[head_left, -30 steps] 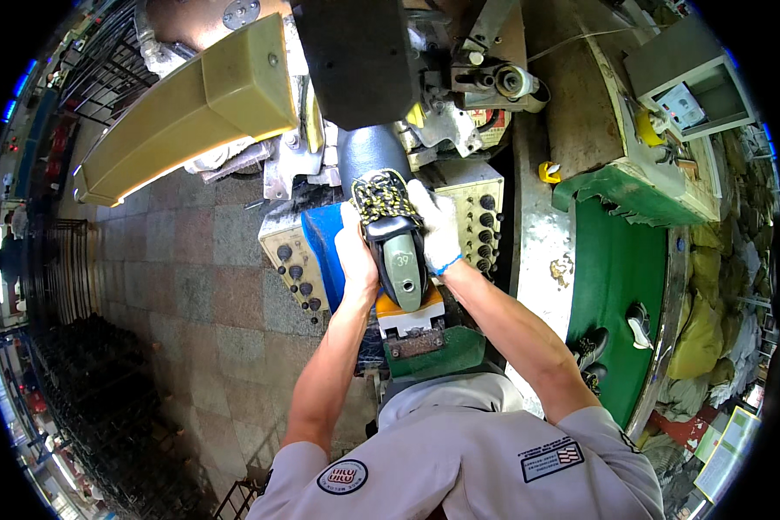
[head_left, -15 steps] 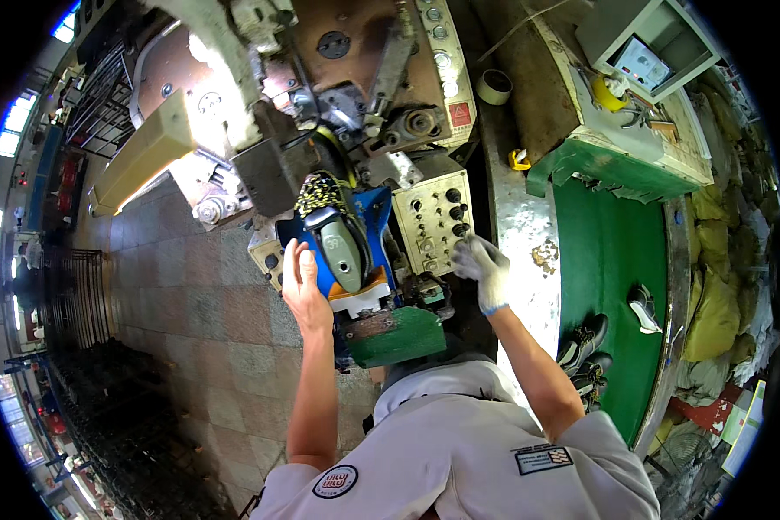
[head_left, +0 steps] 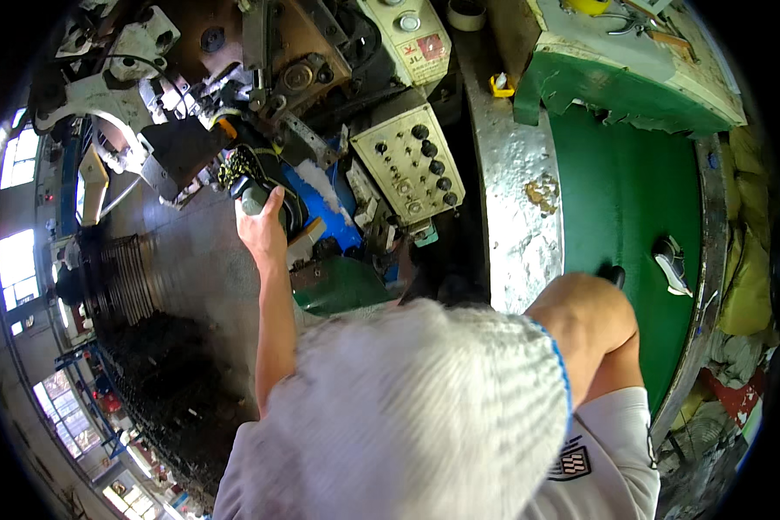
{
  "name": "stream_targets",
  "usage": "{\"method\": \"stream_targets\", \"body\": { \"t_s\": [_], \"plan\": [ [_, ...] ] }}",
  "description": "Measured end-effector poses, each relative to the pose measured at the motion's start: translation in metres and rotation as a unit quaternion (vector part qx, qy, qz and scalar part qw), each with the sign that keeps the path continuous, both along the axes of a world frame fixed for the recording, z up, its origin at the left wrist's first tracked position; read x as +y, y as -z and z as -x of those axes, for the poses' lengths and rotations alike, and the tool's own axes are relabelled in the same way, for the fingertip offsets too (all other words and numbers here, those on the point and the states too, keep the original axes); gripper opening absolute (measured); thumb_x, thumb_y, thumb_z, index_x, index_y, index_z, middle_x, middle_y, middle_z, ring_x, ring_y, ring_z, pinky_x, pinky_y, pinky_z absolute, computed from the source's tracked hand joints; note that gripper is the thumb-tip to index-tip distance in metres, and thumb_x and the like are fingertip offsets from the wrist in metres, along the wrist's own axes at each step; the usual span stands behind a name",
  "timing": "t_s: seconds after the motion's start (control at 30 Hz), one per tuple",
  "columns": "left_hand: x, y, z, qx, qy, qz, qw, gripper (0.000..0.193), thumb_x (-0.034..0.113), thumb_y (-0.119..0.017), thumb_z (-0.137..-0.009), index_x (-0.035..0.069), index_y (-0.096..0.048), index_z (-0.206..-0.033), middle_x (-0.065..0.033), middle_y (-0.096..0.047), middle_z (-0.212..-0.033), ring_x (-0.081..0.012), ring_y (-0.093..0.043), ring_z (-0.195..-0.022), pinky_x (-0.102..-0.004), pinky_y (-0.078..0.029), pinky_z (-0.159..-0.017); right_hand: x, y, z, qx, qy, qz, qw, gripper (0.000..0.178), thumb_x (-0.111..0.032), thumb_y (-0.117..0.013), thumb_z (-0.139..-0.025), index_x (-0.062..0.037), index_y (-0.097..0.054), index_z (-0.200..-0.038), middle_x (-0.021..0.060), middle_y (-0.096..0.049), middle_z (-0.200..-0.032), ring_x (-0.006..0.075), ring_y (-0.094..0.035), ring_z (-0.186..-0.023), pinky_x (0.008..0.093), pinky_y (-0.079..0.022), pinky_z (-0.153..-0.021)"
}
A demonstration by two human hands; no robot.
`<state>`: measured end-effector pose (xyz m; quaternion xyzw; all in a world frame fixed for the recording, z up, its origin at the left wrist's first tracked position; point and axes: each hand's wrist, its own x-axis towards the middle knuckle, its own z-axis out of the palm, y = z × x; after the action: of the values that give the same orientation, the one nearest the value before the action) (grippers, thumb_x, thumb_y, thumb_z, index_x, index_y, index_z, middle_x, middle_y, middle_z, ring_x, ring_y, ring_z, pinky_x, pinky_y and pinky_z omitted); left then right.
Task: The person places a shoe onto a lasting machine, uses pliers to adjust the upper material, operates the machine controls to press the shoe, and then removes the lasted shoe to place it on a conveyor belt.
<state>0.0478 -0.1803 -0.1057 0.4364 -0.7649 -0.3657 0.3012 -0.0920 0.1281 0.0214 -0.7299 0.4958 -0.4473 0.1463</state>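
Thumb and fingers of my bare left hand [head_left: 264,230] close around the end of a grey-green shoe last [head_left: 253,199]. The last sits inside a dark shoe upper with black-and-yellow laces [head_left: 244,166], which lies at the machine's metal jaws. Beside it is a blue machine part [head_left: 325,212] with a pale, worn stripe. My right hand [head_left: 407,407], in a white knitted glove with a blue cuff edge, is raised very near the camera. It fills the lower middle, blurred, with its fingers not distinguishable. Nothing shows in its grasp.
A cream control box [head_left: 409,163] with black knobs stands right of the shoe. Further right run a worn metal ledge [head_left: 522,208] and a green-surfaced bench [head_left: 620,199] bearing a dark shoe with a white sole [head_left: 671,264]. A green plate [head_left: 338,286] projects from the machine's near side.
My left hand has gone from open beside the shoe to gripping its last. My gloved right hand has left the control box and risen toward the camera. The view has shifted.
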Motion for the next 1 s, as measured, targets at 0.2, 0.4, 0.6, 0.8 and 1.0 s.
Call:
{"method": "stream_targets", "body": {
  "t_s": [0.2, 0.4, 0.6, 0.8, 1.0],
  "plan": [
    [0.004, 0.0, 0.008, 0.015, -0.012, 0.008, 1.0, 0.035, 0.025, -0.082, -0.082, 0.002, -0.063, -0.101, -0.0038, -0.066, -0.087, -0.0173, -0.059, -0.078, -0.0317, -0.049, -0.075, 0.043, -0.012, 0.023, 0.048, 0.004, 0.004, 0.999, 0.022, -0.029, -0.07, -0.092, -0.0086, -0.078, -0.097, 0.0067, -0.075, -0.084, 0.0236, -0.074, -0.075, 0.0367, -0.056, -0.072],
    [0.006, -0.001, 0.0, 0.0, -0.013, 0.02, 1.0, 0.035, 0.023, -0.082, -0.083, 0.002, -0.064, -0.105, -0.0037, -0.067, -0.086, -0.0173, -0.06, -0.078, -0.0317, -0.049, -0.076, 0.05, -0.031, 0.031, 0.108, -0.011, 0.052, 0.993, 0.018, -0.025, -0.071, -0.09, -0.0096, -0.078, -0.094, 0.0056, -0.074, -0.08, 0.0229, -0.072, -0.07, 0.0353, -0.055, -0.065],
    [0.0, -0.004, -0.002, 0.01, -0.019, -0.008, 1.0, 0.042, 0.023, -0.081, -0.083, 0.003, -0.064, -0.116, -0.0085, -0.072, -0.1, -0.0207, -0.066, -0.089, -0.0348, -0.052, -0.085, 0.015, -0.038, 0.014, 0.083, 0.004, 0.112, 0.99, 0.013, -0.022, -0.071, -0.089, -0.0106, -0.078, -0.09, 0.0044, -0.073, -0.077, 0.0222, -0.07, -0.066, 0.0339, -0.054, -0.058],
    [0.005, -0.017, 0.0, -0.008, -0.046, -0.06, 0.997, 0.061, 0.026, -0.083, -0.079, 0.005, -0.057, -0.131, -0.0151, -0.073, -0.111, -0.0322, -0.069, -0.1, -0.0416, -0.052, -0.093, -0.022, 0.058, -0.049, -0.332, 0.248, -0.259, 0.872, 0.016, -0.015, -0.079, -0.088, 0.0014, -0.077, -0.09, 0.0086, -0.073, -0.073, 0.0104, -0.068, -0.067, 0.0287, -0.056, -0.063],
    [-0.009, -0.015, -0.007, -0.033, -0.031, -0.126, 0.991, 0.068, 0.023, -0.084, -0.077, 0.008, -0.053, -0.135, -0.0162, -0.072, -0.116, -0.0334, -0.069, -0.107, -0.0424, -0.05, -0.096, -0.025, 0.147, -0.082, -0.46, 0.311, -0.349, 0.755, 0.02, -0.014, -0.073, -0.095, 0.0056, -0.074, -0.099, 0.0047, -0.071, -0.077, 0.0089, -0.065, -0.067, 0.0253, -0.053, -0.063]
  ]
}}
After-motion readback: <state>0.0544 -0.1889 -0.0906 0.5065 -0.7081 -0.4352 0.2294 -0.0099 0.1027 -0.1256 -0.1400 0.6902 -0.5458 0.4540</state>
